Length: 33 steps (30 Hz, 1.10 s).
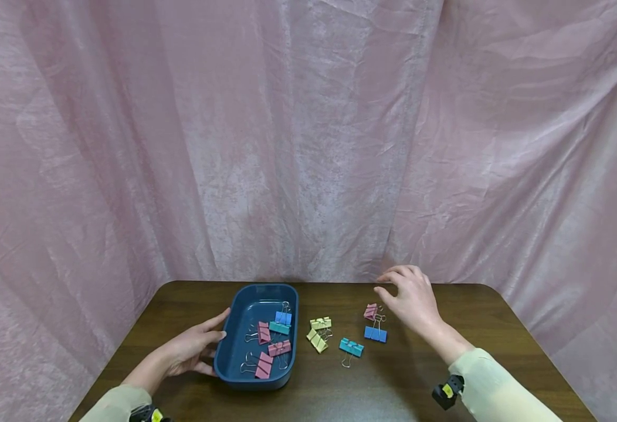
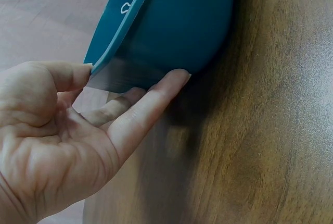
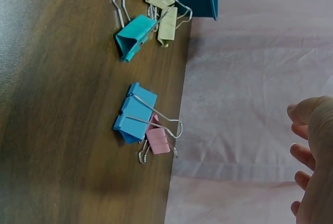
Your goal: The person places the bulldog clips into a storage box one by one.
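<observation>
Tub [image 1: 258, 384]: blue, on the wooden table [image 1: 314, 404], its long sides running from twelve to six o'clock in the head view.
Left hand [image 1: 191, 350]: at the tub's nine o'clock, fingers extended and well spread, tips resting against the outside wall; in the left wrist view one tip meets the rim and another lies low on the wall.
Right hand [image 1: 410, 299]: raised over the table, between one and two o'clock from the loose blue clip [image 1: 375, 334]; fingers slightly bent, thumb well apart from them, holding nothing.
In the tub: a blue clip [image 1: 283, 318] at two o'clock, a teal clip [image 1: 279, 327] close at its six, and three pink clips [image 1: 263, 333], one near the teal clip at about nine, one toward the tub's four, one near its six.
On the table: two yellow clips [image 1: 320, 323], close together at the tub's three; a loose teal clip [image 1: 351, 347] at four o'clock from them; the loose blue clip at two from that; a loose pink clip [image 1: 370, 311] at twelve from the blue, touching or not I cannot tell.
Curtain [image 1: 308, 146]: pink, at twelve beyond the table.
</observation>
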{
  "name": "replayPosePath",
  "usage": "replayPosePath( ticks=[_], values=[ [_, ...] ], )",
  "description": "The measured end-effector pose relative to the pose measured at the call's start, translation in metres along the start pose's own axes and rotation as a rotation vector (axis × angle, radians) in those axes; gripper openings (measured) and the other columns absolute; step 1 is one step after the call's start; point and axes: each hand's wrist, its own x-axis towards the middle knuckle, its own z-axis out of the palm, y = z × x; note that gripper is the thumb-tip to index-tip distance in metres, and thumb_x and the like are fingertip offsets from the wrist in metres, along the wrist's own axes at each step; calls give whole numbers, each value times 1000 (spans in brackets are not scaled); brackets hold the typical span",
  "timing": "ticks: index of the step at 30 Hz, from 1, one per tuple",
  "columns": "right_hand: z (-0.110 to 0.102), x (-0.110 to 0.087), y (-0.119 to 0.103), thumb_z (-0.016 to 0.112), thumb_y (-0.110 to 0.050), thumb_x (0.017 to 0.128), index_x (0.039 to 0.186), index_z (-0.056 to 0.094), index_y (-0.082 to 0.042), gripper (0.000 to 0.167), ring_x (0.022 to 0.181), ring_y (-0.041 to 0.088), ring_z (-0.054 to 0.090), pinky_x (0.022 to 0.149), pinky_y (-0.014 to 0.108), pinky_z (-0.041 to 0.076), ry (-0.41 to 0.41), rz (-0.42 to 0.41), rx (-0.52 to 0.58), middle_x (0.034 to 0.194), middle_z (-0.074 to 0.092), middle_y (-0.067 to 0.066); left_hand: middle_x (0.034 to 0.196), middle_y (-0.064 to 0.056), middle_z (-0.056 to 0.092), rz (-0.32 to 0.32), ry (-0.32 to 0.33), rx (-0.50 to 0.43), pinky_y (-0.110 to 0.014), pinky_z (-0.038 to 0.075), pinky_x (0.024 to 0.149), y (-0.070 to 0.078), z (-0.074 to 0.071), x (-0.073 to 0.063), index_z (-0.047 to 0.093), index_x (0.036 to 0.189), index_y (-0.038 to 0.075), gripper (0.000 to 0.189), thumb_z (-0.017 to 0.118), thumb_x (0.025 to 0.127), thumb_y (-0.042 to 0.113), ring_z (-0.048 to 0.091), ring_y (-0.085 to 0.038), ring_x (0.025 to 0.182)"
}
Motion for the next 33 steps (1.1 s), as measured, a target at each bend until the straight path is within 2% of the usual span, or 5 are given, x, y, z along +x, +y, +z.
replayPosePath(
  ticks=[10,20,33],
  values=[
    [3,-5,6,83,-27,84,98,79,-16,18,111,34,55,91,54,40,-5,14,11,109,71,4,141,-34,48,-3,-2,3,-62,57,78,1,0,-1,6,166,21,69,46,110,21,65,-43,111],
    [5,-10,10,80,-31,87,103,79,-16,22,116,38,54,94,57,40,-97,95,7,113,70,5,142,-35,47,-4,0,2,-62,57,78,2,1,-1,6,166,20,68,45,110,20,65,-43,111],
    [10,-16,18,79,-30,88,103,79,-15,21,112,40,58,92,60,43,-152,140,22,115,72,8,143,-36,45,2,-7,-6,-63,57,79,1,1,-1,6,166,21,68,45,110,20,64,-43,113]
  ],
)
